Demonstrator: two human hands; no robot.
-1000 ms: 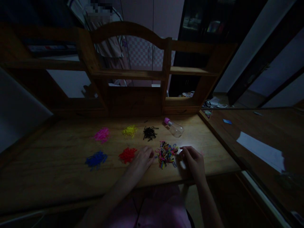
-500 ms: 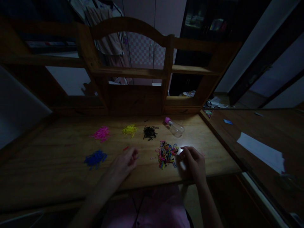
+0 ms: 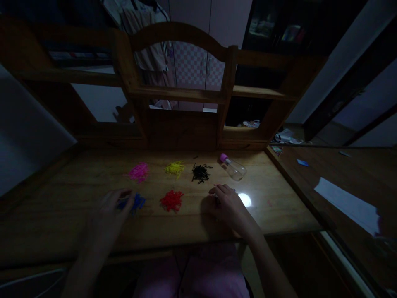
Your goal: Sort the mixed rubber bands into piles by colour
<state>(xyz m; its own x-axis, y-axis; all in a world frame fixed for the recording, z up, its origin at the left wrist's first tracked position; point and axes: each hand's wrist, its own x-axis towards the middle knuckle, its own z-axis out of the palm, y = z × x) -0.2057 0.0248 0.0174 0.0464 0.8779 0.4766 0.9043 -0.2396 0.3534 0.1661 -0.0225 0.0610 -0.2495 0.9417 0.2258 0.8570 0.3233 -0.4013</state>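
My left hand [image 3: 108,217], blurred by motion, hovers at the blue pile [image 3: 138,203] of small thin clip-like pieces and covers part of it. Its thumb and forefinger are apart, with blue showing between them. My right hand [image 3: 229,205] is bent down over the mixed-colour pile, which it hides almost wholly. The right fingertips are drawn together; what they hold, if anything, is hidden. Between the hands lies a red pile [image 3: 172,200]. Farther back are a pink pile [image 3: 138,171], a yellow pile [image 3: 174,168] and a black pile [image 3: 201,173] of similar pieces.
A clear bottle [image 3: 235,169] with a pink cap lies on its side behind my right hand. The wooden desk [image 3: 279,207] has a shelf unit [image 3: 182,130] along its back. White paper [image 3: 347,203] lies on the brown surface at the right.
My left hand has moved left from over the red pile to the blue one, uncovering the red. My right hand has moved left onto the mixed pile. The view has shifted slightly.
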